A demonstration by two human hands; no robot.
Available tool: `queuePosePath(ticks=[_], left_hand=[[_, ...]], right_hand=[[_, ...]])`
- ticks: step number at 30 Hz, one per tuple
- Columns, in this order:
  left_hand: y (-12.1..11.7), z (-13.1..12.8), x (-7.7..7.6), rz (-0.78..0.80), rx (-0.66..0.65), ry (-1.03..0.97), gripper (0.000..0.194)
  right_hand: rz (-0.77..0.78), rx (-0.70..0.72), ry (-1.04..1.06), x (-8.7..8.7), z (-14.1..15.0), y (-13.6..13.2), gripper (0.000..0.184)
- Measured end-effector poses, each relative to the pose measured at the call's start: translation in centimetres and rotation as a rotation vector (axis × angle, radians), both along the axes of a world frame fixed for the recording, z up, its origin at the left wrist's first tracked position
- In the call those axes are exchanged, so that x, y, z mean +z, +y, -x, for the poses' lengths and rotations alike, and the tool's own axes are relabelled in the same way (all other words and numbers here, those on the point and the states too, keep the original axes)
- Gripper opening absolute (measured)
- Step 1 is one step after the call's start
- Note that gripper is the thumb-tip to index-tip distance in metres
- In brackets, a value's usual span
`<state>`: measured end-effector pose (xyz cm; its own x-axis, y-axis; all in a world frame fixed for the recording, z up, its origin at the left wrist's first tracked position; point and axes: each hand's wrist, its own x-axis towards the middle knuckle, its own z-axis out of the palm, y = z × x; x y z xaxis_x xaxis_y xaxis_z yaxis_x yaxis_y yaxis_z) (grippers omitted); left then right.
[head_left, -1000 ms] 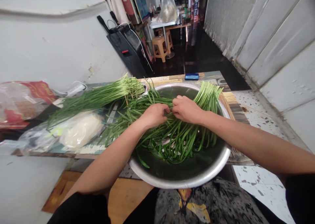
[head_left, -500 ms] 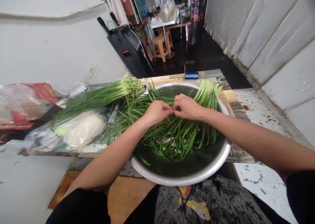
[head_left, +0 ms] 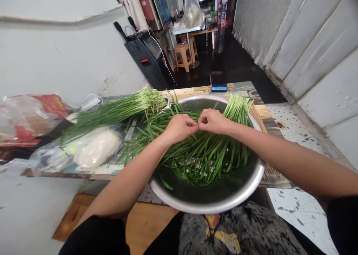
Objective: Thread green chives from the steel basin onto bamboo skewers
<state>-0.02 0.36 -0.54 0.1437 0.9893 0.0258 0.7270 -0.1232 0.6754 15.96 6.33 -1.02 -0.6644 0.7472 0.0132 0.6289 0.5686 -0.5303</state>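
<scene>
A large metal basin [head_left: 208, 209] stands in front of me with loose garlic chives [head_left: 201, 159] lying in it. Over these leaves, my left hand [head_left: 181, 128] and my right hand [head_left: 213, 121] meet, both pinched closed with fingertips touching or nearly so. Whatever is between the fingers is too small to make out. At the basin's right side, pale cut ends [head_left: 238, 105] of a chive bundle rest over the rim area. To the left lies a neat pile of garlic chives [head_left: 117, 111], with thin wooden skewers [head_left: 146, 111] showing near its pale ends.
Loose bamboo skewers [head_left: 260, 117] lie right of the basin on the patterned table [head_left: 246, 89]. A blue box [head_left: 219, 88] sits at the far edge. Left are a clear bag with something pale inside [head_left: 97, 150] and a red plastic package [head_left: 41, 113]. Stools [head_left: 183, 57] stand farther back.
The view has shifted slightly. Both hands stay pinched together over the chives, with only a small movement of the fingers; the basin and bundles lie as before.
</scene>
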Motion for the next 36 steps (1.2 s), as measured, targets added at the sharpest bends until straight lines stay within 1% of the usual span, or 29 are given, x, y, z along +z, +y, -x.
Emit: queuePosePath(ticks=[2,4,7,10,13,15,18,21,23,25,27,30,33,36], left_hand=[[0.1,0.3,0.2,-0.001,0.103,-0.11,0.017],[0.2,0.4,0.5,0.015,0.202,-0.263,0.021],[0.2,0.2,0.9,0.017,0.319,-0.498,0.023],[0.0,-0.1,1.1,0.014,0.35,-0.633,0.026],[-0.1,-0.2,1.1,0.024,0.332,-0.683,0.027],[-0.1,-0.2,1.0,0.036,0.311,-0.705,0.028],[-0.1,-0.3,1.0,0.037,0.284,-0.708,0.036],[-0.1,0.0,1.3,-0.023,0.3,-0.634,0.041],[-0.2,0.3,1.4,-0.016,0.292,-0.541,0.037],[-0.2,0.6,1.4,0.028,0.253,-0.446,0.031],[-0.2,0.8,1.2,0.04,0.217,-0.388,0.027],[0.0,0.9,0.7,0.011,0.228,-0.37,0.025],[0.2,0.8,0.4,0.004,0.247,-0.38,0.025],[0.2,0.8,0.3,0.0,0.216,-0.379,0.026]], right_hand=[[-0.017,0.024,0.0,-0.2,-0.2,0.2,0.013],[-0.048,0.053,0.024,-0.4,-0.4,0.3,0.016],[-0.07,0.077,0.165,-0.5,-0.2,0.0,0.017],[-0.001,0.073,0.335,-0.3,0.2,-0.7,0.016],[0.072,0.035,0.439,-0.2,0.6,-1.1,0.012],[0.112,-0.012,0.482,-0.3,0.8,-1.2,0.014],[0.15,-0.062,0.529,-0.4,0.8,-1.1,0.017],[0.175,-0.105,0.567,-0.4,0.8,-1.0,0.014],[0.21,-0.147,0.605,-0.3,0.8,-1.0,0.014],[0.256,-0.193,0.646,-0.3,0.7,-0.9,0.016],[0.296,-0.23,0.678,-0.2,0.7,-0.9,0.017],[0.346,-0.24,0.697,0.0,0.6,-1.0,0.018],[0.4,-0.212,0.707,0.1,0.7,-1.2,0.02],[0.377,-0.2,0.691,0.0,0.8,-1.3,0.021]])
